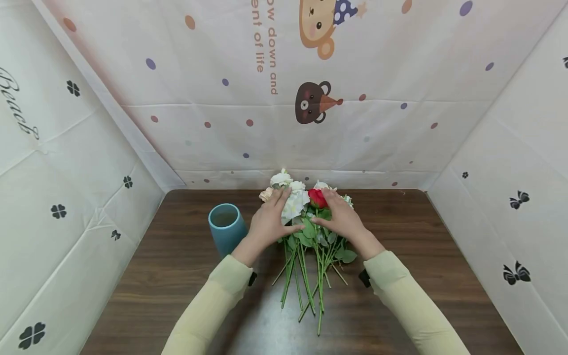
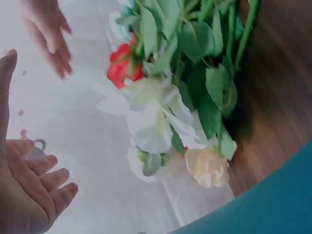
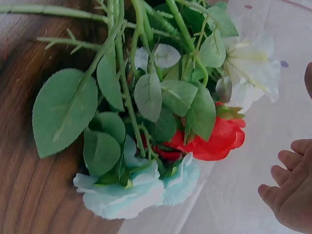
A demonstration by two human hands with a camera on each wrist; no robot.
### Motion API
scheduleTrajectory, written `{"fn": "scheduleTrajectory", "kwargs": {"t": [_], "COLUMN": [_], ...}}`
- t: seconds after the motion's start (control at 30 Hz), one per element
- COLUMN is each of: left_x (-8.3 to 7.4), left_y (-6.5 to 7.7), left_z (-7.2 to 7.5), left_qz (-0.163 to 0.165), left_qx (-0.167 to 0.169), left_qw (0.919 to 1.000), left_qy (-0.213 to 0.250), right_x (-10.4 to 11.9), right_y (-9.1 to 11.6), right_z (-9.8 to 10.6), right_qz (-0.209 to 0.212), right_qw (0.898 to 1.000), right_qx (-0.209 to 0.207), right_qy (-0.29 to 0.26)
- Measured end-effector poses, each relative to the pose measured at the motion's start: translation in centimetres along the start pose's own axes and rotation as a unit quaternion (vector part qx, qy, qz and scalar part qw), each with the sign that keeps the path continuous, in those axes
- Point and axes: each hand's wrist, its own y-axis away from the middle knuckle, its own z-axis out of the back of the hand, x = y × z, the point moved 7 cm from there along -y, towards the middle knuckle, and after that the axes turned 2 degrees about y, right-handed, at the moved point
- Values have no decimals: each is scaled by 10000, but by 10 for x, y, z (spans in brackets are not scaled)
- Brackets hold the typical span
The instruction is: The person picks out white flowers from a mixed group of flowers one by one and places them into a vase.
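A bunch of artificial flowers lies on the table with its green stems (image 1: 319, 276) toward me. Among the blooms are a red rose (image 1: 317, 198), a large white flower (image 2: 151, 117), a peach flower (image 2: 207, 165) and a pale blue flower (image 3: 122, 195). My left hand (image 1: 268, 218) is held over the left side of the bunch, fingers spread and nothing in its grasp. Over the right side, near the red rose, my right hand (image 1: 342, 218) is likewise spread and holds nothing. Both wrist views show the hands apart from the blooms.
A blue vase (image 1: 227, 234) stands upright on the dark wooden table (image 1: 177, 296), just left of my left hand. Behind the table's far edge hangs a printed white cloth (image 1: 355, 138), with more cloth on both sides.
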Motion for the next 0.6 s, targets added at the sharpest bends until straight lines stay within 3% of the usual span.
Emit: {"fn": "scheduleTrajectory", "kwargs": {"t": [0.1,0.23,0.37,0.47,0.6], "left_x": [-2,-1,2,4,15], "left_y": [13,37,65,89,123], "left_z": [0,-1,7,24,57], "left_qz": [129,453,583,542,462], "left_qx": [177,510,499,73,-1251], "left_qw": [9973,9840,9764,9739,9663], "left_qy": [698,1646,2020,2203,2200], "right_x": [3,8,16,21,25], "right_y": [-1,-3,-3,-4,-5], "right_z": [-2,-5,-7,-9,-12], "right_qz": [-36,-81,-109,-151,-275], "right_qw": [9998,9994,9989,9984,9980], "right_qx": [-8,-80,-149,-117,-77], "right_qy": [-214,-328,-427,-526,-564]}}
